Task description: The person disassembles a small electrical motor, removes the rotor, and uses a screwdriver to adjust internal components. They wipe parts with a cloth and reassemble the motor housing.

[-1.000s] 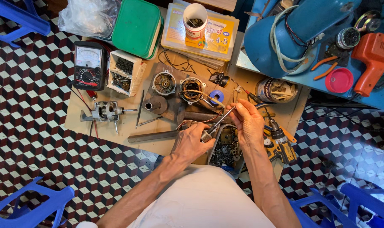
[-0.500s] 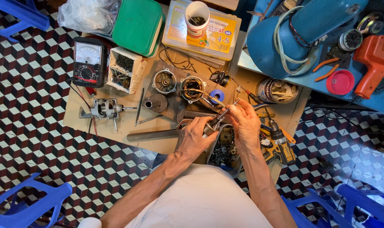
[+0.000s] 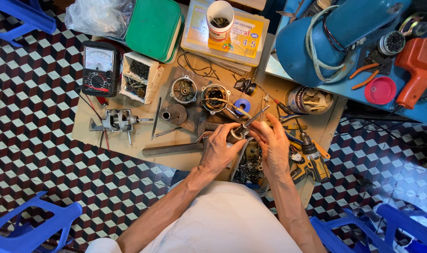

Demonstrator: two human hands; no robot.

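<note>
We are gripping a small metal cylinder with a thin shaft (image 3: 244,127) between both hands, low over the middle of the wooden board (image 3: 129,140). Our left hand (image 3: 219,149) is wrapping its fingers around the cylinder's lower end, and our right hand (image 3: 273,145) is closing against the same piece from the other side, so the two hands are touching around it. The shaft is pointing up and away from our hands toward the right.

Just below our hands, a tray of mixed screws and small metal parts (image 3: 249,166) is sitting near the board's edge. Just right of our right hand, a yellow and black cordless drill (image 3: 312,161) is lying tilted. Just beyond our fingers, a motor stator with copper windings (image 3: 215,98) is resting beside a round end housing (image 3: 184,90), with a blue roll of tape (image 3: 242,106) near them. Left of our left hand, a flat metal bar (image 3: 171,149) is lying on the board, and farther left a rotor on its bracket (image 3: 118,121).

Well beyond our left hand, an analog multimeter (image 3: 98,68) is lying beside a small white box of screws (image 3: 139,77), with a green case (image 3: 157,28) behind them. Far to the right, an orange power tool (image 3: 417,65) is resting on a blue surface.
</note>
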